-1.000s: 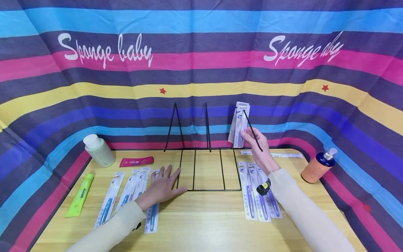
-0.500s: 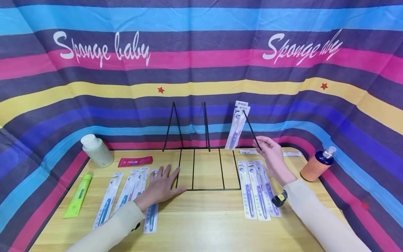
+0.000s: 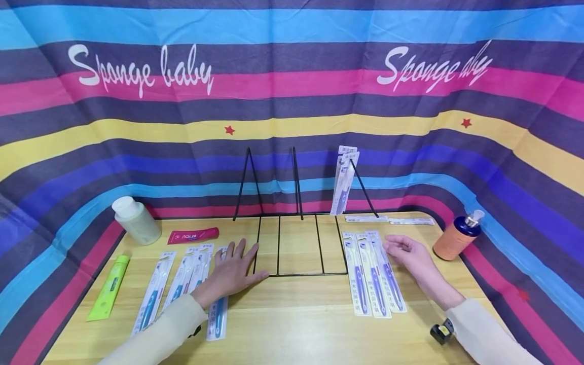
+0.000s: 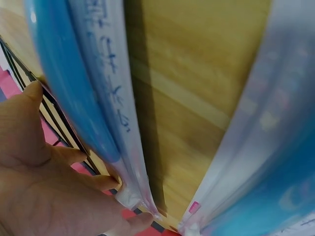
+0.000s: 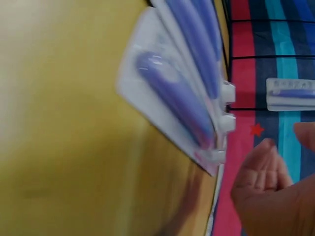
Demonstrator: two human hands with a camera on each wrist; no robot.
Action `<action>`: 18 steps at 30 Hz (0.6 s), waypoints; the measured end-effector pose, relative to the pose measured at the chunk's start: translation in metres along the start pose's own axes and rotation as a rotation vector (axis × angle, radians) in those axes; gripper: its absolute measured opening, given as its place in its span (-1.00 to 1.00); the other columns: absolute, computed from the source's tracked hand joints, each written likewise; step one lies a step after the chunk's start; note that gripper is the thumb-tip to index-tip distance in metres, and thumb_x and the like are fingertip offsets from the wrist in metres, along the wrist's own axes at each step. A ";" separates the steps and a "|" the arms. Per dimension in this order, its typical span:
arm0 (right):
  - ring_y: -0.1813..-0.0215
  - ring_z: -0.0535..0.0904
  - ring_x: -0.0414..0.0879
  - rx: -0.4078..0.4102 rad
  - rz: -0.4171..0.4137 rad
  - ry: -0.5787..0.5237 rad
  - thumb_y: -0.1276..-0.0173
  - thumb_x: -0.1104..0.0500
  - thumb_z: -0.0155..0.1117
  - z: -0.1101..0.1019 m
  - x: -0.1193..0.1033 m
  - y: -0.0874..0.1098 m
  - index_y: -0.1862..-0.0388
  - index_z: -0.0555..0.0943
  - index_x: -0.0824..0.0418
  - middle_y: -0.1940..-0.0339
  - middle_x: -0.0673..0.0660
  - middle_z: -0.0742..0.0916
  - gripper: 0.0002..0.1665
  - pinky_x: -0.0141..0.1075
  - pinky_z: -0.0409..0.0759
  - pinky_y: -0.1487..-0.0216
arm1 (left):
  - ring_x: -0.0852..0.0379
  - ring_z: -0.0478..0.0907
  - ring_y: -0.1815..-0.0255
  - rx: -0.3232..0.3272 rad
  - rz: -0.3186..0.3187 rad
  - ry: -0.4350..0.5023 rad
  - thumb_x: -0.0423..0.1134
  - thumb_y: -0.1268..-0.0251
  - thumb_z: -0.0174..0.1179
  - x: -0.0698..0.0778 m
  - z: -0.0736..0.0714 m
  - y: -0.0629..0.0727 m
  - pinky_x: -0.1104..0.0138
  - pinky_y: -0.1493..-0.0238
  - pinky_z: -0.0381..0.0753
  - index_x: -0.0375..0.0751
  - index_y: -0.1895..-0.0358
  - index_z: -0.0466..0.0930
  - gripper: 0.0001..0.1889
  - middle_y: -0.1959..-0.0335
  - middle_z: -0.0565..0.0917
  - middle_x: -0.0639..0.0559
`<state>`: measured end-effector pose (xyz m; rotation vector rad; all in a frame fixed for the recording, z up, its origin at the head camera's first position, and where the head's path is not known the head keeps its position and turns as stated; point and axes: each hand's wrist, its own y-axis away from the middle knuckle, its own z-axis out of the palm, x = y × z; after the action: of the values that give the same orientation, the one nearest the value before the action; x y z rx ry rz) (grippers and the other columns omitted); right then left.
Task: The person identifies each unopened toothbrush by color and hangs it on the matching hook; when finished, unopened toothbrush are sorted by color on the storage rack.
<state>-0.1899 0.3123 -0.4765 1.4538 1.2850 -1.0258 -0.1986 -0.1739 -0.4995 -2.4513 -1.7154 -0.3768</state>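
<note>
My left hand (image 3: pixel 230 274) lies with spread fingers at the left edge of a black wire rack (image 3: pixel 278 246). Below its palm a packaged blue toothbrush (image 3: pixel 218 317) is partly covered; in the left wrist view, fingertips reach past that pack's end. My right hand (image 3: pixel 412 258) is off the rack with loosely bent fingers, holding nothing. It hovers just right of three packaged purple toothbrushes (image 3: pixel 375 279), fanned on the table. Two packaged purple toothbrushes (image 3: pixel 344 185) hang, slightly tilted, from the rack's right-hand hook. The right wrist view shows thumb and fingers apart.
More blue toothbrush packs (image 3: pixel 154 291) lie at left, near a green tube (image 3: pixel 109 289), a red tube (image 3: pixel 193 235) and a white-capped bottle (image 3: pixel 138 221). Two thin packs (image 3: pixel 410 221) lie behind, right of the rack. An orange pump bottle (image 3: pixel 456 238) stands far right; striped cloth surrounds the table.
My right hand has let go of the toothbrush pack on the right-hand hook and come down and right, beside the purple packs. The hanging packs have swung slightly. My left hand has stayed put.
</note>
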 end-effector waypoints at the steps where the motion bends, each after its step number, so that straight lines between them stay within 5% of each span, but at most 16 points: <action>1: 0.03 0.70 -0.23 -0.014 0.023 0.034 -0.67 0.09 0.36 -0.001 0.004 0.002 -0.51 0.42 0.54 -0.11 0.15 0.78 -0.30 -0.32 0.71 0.03 | -0.63 0.06 -0.65 0.001 0.002 0.000 0.49 -0.47 0.18 -0.001 0.000 0.000 -0.58 -0.48 -0.04 -0.18 -0.71 0.30 0.01 -0.69 0.17 -0.48; 7: 0.26 0.61 -0.16 -0.070 0.129 0.140 -0.64 0.14 0.36 -0.004 0.020 0.012 -0.46 0.45 0.60 0.11 0.11 0.76 -0.33 -0.33 0.61 0.33 | -0.61 0.05 -0.66 -0.020 -0.012 -0.020 0.49 -0.48 0.16 -0.002 -0.002 -0.001 -0.57 -0.49 -0.05 -0.15 -0.73 0.26 0.01 -0.70 0.15 -0.47; 12: 0.46 0.47 -0.12 -0.063 0.141 0.279 -0.57 0.14 0.43 -0.005 0.023 0.020 -0.33 0.58 0.57 0.33 0.06 0.67 -0.41 -0.34 0.45 0.49 | -0.60 0.06 -0.66 -0.021 -0.015 -0.025 0.49 -0.49 0.16 -0.002 -0.002 -0.001 -0.57 -0.49 -0.03 -0.14 -0.73 0.27 0.00 -0.70 0.16 -0.46; 18: 0.41 0.48 -0.08 -0.025 0.170 0.393 -0.49 0.07 0.50 -0.007 0.021 0.021 -0.09 0.69 0.49 0.30 0.10 0.70 -0.52 -0.30 0.42 0.44 | -0.61 0.07 -0.65 -0.018 -0.006 -0.030 0.50 -0.49 0.15 0.000 -0.001 -0.001 -0.57 -0.48 -0.01 -0.13 -0.74 0.26 0.01 -0.70 0.17 -0.46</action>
<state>-0.1665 0.3227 -0.4928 1.7709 1.4092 -0.6276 -0.1994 -0.1743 -0.4984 -2.4773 -1.7388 -0.3590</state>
